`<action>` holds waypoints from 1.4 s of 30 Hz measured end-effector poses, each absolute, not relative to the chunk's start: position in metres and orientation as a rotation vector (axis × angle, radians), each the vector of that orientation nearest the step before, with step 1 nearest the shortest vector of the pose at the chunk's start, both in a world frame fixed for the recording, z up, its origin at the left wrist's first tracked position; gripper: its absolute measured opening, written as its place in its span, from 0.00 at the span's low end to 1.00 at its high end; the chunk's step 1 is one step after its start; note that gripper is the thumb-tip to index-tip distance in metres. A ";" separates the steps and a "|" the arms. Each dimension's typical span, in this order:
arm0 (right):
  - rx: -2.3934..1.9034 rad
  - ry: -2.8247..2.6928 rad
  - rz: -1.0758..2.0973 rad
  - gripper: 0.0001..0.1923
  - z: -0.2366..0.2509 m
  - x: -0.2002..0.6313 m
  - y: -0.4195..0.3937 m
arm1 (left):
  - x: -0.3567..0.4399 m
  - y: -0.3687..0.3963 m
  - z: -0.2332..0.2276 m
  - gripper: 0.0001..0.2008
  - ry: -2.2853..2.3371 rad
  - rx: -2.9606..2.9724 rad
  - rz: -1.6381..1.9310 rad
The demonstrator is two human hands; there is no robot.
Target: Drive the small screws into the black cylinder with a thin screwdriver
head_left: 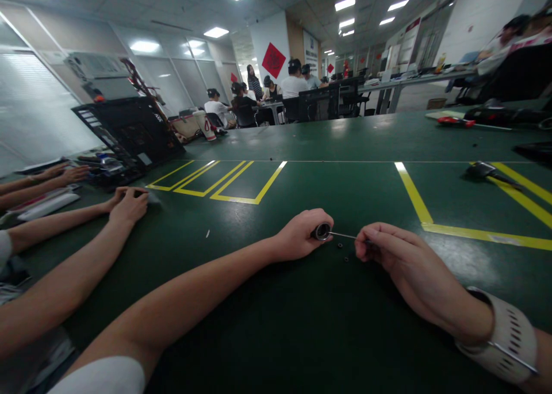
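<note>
My left hand (302, 234) is closed around a dark cylindrical part with a shiny ring-shaped open end (322, 231), which faces me. Between the fingertips of my right hand (390, 250) is a thin metal rod (344, 234), perhaps a slim screwdriver or hex key; its handle is hidden by the fingers. The rod's tip reaches the rim of the cylindrical part. Two tiny dark pieces, a small ring (340, 245) and another small ring (346, 259), lie on the green tabletop just below the rod.
Yellow tape outlines (235, 199) mark the green table (241, 238). A black-handled tool (487, 171) lies at right, with a red-handled tool (456, 121) farther back. At left are a co-worker's hands (129, 205), black equipment (138, 130) and a paper cup (204, 125).
</note>
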State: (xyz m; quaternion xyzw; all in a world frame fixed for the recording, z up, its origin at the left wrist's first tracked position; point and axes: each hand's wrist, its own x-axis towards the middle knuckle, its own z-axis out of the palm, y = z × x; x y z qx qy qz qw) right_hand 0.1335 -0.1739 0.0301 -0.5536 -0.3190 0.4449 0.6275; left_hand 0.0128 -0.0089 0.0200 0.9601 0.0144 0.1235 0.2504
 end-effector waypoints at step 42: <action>-1.220 -0.695 1.076 0.11 0.028 0.140 -0.173 | 0.013 -0.008 0.018 0.03 -0.056 2.701 0.311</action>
